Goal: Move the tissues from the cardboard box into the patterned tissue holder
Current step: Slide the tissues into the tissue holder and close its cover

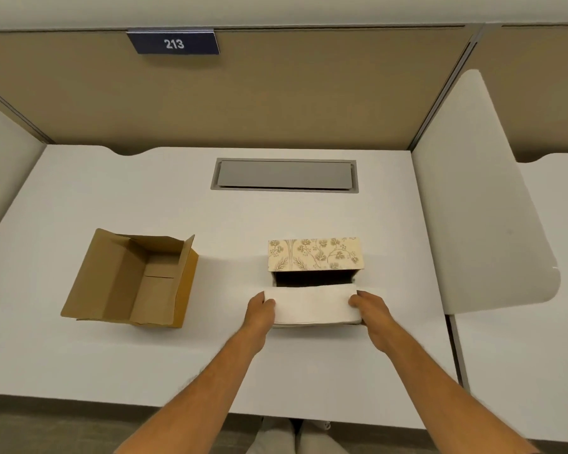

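Note:
A white stack of tissues (pixel 312 304) is held flat between both hands, its far edge at the dark open side of the patterned tissue holder (pixel 315 253). My left hand (pixel 259 311) grips the stack's left end and my right hand (pixel 371 311) grips its right end. The holder, beige with a leaf print, lies on the white desk (pixel 210 211) with its opening facing me. The brown cardboard box (pixel 132 280) stands open at the left, and its visible inside holds nothing.
A grey cable hatch (pixel 284 175) is set into the desk behind the holder. A tan partition with a "213" sign (pixel 174 43) closes the back. A white divider panel (pixel 479 204) bounds the right side.

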`<act>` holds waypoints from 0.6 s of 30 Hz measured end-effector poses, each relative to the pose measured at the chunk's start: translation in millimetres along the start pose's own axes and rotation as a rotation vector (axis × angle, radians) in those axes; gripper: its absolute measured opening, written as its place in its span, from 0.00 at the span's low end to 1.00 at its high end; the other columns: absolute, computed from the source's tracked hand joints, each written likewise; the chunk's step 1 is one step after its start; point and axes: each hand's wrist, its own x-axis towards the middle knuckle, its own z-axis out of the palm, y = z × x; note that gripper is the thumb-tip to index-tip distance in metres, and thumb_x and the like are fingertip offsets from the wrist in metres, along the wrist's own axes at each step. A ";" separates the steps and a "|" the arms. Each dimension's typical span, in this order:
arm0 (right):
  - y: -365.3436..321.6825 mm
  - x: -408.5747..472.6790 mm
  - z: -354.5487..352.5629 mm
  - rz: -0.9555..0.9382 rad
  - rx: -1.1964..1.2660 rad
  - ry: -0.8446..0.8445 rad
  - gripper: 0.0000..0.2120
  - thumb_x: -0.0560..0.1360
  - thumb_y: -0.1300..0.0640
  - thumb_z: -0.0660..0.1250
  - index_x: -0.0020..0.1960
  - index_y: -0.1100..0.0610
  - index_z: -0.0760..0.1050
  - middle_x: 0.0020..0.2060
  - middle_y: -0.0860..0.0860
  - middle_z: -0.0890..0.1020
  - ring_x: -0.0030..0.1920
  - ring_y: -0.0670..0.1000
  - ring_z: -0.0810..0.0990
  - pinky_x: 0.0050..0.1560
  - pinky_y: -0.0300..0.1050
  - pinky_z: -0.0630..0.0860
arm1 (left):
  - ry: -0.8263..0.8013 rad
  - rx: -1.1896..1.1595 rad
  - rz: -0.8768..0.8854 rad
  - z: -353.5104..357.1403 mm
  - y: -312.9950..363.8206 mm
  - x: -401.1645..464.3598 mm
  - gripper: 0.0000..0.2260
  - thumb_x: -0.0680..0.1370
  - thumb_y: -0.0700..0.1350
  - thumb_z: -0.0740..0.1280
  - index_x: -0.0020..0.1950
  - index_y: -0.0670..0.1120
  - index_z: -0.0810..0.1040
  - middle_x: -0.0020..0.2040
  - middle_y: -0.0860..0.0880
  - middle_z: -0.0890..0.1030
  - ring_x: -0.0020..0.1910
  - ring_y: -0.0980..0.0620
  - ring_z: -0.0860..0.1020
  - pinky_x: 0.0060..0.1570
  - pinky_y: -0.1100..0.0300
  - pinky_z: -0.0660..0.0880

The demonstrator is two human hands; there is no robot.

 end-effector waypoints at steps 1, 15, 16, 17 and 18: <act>4.6 6.0 -0.4 0.008 -0.012 0.017 0.11 0.76 0.62 0.62 0.55 0.58 0.81 0.55 0.56 0.84 0.55 0.57 0.80 0.56 0.52 0.75 | -0.003 0.011 -0.005 2.2 -2.7 4.5 0.14 0.81 0.36 0.54 0.55 0.50 0.76 0.50 0.52 0.80 0.48 0.55 0.77 0.48 0.59 0.74; 11.9 66.1 5.4 -0.062 -0.052 0.131 0.11 0.80 0.61 0.62 0.59 0.56 0.80 0.55 0.52 0.83 0.56 0.54 0.80 0.58 0.48 0.77 | 0.045 0.022 0.029 25.3 -12.4 54.3 0.17 0.82 0.38 0.55 0.66 0.46 0.77 0.60 0.48 0.81 0.58 0.48 0.78 0.59 0.55 0.75; 12.0 68.2 6.8 -0.064 -0.071 0.146 0.12 0.81 0.61 0.62 0.61 0.57 0.79 0.56 0.53 0.83 0.57 0.55 0.80 0.60 0.50 0.77 | 0.057 0.029 0.028 26.1 -12.6 54.6 0.17 0.82 0.38 0.55 0.67 0.45 0.76 0.61 0.48 0.80 0.59 0.47 0.77 0.62 0.53 0.75; 12.3 69.8 7.7 -0.061 -0.094 0.162 0.13 0.81 0.60 0.62 0.64 0.57 0.78 0.57 0.53 0.82 0.58 0.56 0.79 0.62 0.52 0.77 | 0.068 0.035 0.029 26.6 -12.4 55.0 0.17 0.82 0.38 0.56 0.69 0.45 0.75 0.63 0.47 0.80 0.61 0.46 0.77 0.64 0.52 0.74; 13.3 71.6 8.3 -0.053 -0.116 0.176 0.14 0.81 0.60 0.62 0.66 0.58 0.77 0.58 0.54 0.82 0.58 0.56 0.79 0.64 0.54 0.76 | 0.073 0.037 0.035 27.0 -12.0 55.5 0.18 0.83 0.38 0.56 0.71 0.45 0.74 0.65 0.47 0.79 0.62 0.46 0.76 0.66 0.52 0.73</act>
